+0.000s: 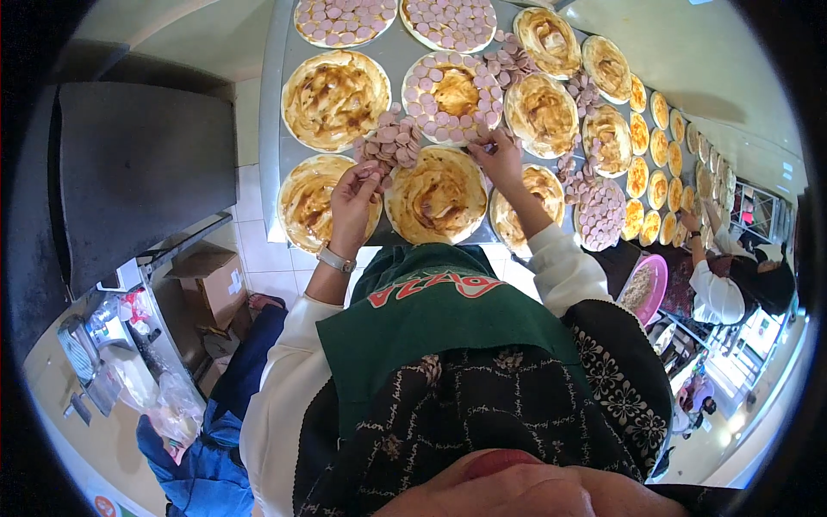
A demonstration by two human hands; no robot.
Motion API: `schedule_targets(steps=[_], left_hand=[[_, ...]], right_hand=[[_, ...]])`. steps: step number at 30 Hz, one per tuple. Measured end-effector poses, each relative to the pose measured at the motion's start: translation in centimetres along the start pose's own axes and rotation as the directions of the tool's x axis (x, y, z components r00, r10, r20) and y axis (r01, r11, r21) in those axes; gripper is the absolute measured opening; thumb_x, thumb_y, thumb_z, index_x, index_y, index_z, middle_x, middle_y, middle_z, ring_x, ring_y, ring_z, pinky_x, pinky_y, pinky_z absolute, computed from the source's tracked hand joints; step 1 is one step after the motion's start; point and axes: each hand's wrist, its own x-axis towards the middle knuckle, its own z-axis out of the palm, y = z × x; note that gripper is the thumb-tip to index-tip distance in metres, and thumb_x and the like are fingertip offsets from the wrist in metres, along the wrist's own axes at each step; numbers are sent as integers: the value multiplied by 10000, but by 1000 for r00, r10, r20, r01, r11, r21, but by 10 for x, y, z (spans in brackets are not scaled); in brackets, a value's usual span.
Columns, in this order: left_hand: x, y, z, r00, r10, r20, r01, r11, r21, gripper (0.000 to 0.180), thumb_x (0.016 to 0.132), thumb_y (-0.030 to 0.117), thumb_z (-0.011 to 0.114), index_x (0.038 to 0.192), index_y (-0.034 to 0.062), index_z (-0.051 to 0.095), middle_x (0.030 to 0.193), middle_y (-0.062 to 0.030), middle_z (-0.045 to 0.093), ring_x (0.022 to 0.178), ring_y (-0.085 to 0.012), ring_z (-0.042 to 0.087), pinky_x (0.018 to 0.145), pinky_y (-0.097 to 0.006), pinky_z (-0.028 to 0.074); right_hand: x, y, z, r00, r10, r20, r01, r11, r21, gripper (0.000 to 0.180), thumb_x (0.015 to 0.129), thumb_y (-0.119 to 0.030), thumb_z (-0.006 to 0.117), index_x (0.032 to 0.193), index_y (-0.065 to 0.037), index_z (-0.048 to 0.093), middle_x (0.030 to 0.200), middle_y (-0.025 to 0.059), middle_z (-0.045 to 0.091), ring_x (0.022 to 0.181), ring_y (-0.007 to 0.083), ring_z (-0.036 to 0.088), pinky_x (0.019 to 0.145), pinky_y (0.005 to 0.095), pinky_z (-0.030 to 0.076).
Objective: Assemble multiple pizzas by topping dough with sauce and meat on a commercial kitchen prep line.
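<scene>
My left hand (353,202) is closed at the near side of a loose heap of pink sausage slices (396,142), with a slice at its fingertips. Beneath it lies a round sauced pizza base (301,198) with no slices on it. My right hand (501,164) has its fingers pinched together by the near edge of a pizza (454,93) ringed with slices, its sauced middle bare; what the fingers hold is too small to make out. Between my hands, closest to me, sits another sauced base (437,196). A further base (525,202) is partly hidden under my right forearm.
Two slice-covered pizzas (345,19) stand at the table's far edge. Several sauced bases (541,115) and slice heaps (510,65) fill the right side. Further right, a co-worker (732,284) reaches over more pizzas, near a pink basin (646,289). Cardboard box (211,280) at left.
</scene>
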Motion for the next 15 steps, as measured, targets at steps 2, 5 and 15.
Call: schedule_targets(steps=[2, 5, 15], left_hand=[[3, 0, 4, 998, 50, 26, -49, 998, -38, 223, 963, 52, 615, 1179, -4, 634, 978, -36, 685, 772, -82, 606, 655, -202, 452], [4, 5, 9, 997, 61, 53, -59, 997, -40, 222, 964, 42, 608, 1180, -5, 634, 990, -46, 690, 776, -84, 606, 658, -199, 448], [-4, -7, -11, 999, 46, -17, -45, 997, 67, 216, 958, 89, 627, 1160, 16, 653, 981, -27, 703, 782, -75, 599, 668, -216, 447]], right_hand=[[-3, 6, 8, 997, 75, -7, -74, 993, 92, 263, 782, -234, 804, 873, -39, 652, 792, 77, 679, 692, 219, 650, 686, 360, 534], [-2, 28, 10, 991, 136, 6, -133, 960, 248, 276, 774, -219, 820, 860, -27, 642, 781, 69, 674, 684, 192, 639, 680, 335, 529], [133, -17, 12, 996, -62, -60, 83, 860, 503, 239, 816, -191, 799, 909, 6, 703, 812, 82, 724, 743, 131, 666, 698, 287, 527]])
